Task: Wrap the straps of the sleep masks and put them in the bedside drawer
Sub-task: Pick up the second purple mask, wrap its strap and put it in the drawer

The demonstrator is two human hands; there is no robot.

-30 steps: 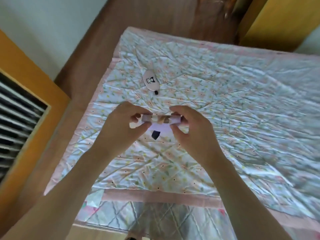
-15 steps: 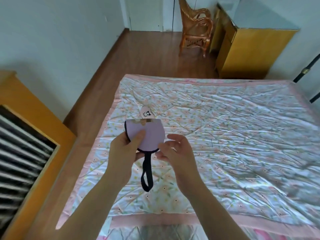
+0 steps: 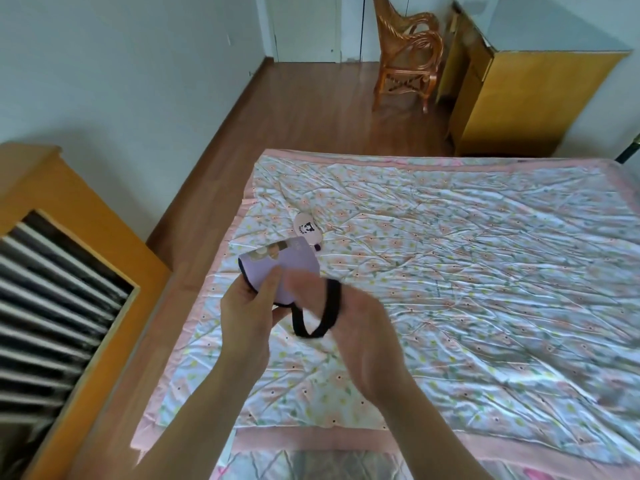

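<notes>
Floral bedspread (image 3: 450, 271) fills the scene, a second sleep mask (image 3: 307, 229) lying far left on it. Above the near-left edge, the left hand (image 3: 247, 315) pinches the folded lilac mask (image 3: 280, 268), while the right hand (image 3: 360, 334) has just hooked the black strap (image 3: 317, 315), earlier dangling, so wrapping is starting.

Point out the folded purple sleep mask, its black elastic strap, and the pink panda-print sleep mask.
Folded purple sleep mask (image 3: 294, 263): head view, on its purple face.
Black elastic strap (image 3: 333, 306): head view, right side of the loop.
Pink panda-print sleep mask (image 3: 307, 228): head view, on the panda print.
</notes>
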